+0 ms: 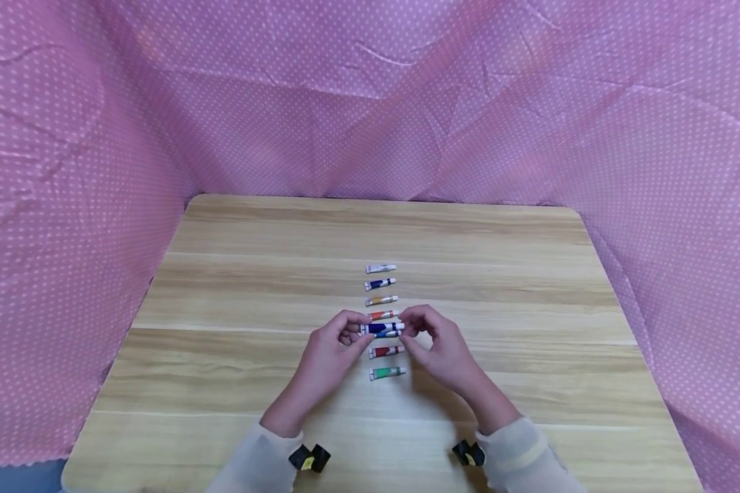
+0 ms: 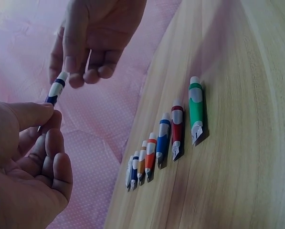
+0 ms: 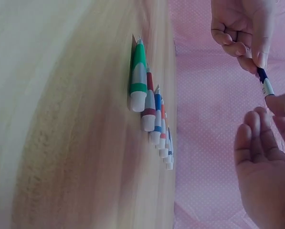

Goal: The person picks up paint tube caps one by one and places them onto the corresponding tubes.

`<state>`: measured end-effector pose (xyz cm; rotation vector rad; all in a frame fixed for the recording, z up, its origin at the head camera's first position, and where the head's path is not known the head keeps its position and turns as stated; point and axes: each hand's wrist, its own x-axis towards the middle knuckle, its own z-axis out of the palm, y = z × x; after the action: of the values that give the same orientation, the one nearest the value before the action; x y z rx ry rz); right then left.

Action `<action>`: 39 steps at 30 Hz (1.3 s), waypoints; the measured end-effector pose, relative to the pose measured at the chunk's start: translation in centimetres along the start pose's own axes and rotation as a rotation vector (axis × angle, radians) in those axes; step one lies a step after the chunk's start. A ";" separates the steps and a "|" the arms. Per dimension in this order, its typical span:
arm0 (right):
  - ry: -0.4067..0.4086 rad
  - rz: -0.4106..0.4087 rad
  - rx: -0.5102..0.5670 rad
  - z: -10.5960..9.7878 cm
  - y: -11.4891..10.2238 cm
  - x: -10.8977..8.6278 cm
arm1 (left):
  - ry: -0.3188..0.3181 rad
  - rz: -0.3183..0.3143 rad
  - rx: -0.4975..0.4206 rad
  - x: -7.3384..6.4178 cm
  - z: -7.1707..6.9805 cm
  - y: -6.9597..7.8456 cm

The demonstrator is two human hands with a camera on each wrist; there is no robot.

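Observation:
My left hand [image 1: 328,350] pinches a dark blue paint tube [image 1: 379,329] by its tail between thumb and fingers, holding it above the table. Its white cap [image 2: 63,76] points to the right. Around the cap are the thumb and fingertips of my right hand [image 1: 442,348], with the cap showing between them in the left wrist view; in the right wrist view the thumb [image 3: 281,104] hides it. Below, a lighter blue paint tube [image 2: 163,138] is partly covered by the held one in the head view. A red paint tube [image 1: 386,352] and a green paint tube [image 1: 387,373] lie nearer me.
Farther off in the same column lie an orange paint tube [image 1: 382,315], an ochre one [image 1: 381,300], another dark blue one [image 1: 379,283] and a whitish one [image 1: 380,268]. They rest on a wooden table [image 1: 222,287]. Pink dotted cloth [image 1: 370,137] hangs around it.

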<state>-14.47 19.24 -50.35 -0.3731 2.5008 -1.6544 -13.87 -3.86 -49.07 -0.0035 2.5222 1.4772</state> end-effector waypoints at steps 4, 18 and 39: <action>0.071 -0.016 -0.013 0.0 -0.1 -0.3 | -0.012 -0.004 -0.002 0.0 0.1 0.0; 0.075 0.122 0.030 0.4 -0.1 -0.8 | -0.006 0.033 0.040 -0.7 0.2 0.5; -0.058 0.296 0.078 0.9 -0.3 -0.8 | 0.009 0.194 0.420 -1.4 0.8 1.3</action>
<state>-13.47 18.52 -50.43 -0.0378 2.3078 -1.5912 -12.47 -2.67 -48.04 0.3092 2.8551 0.9749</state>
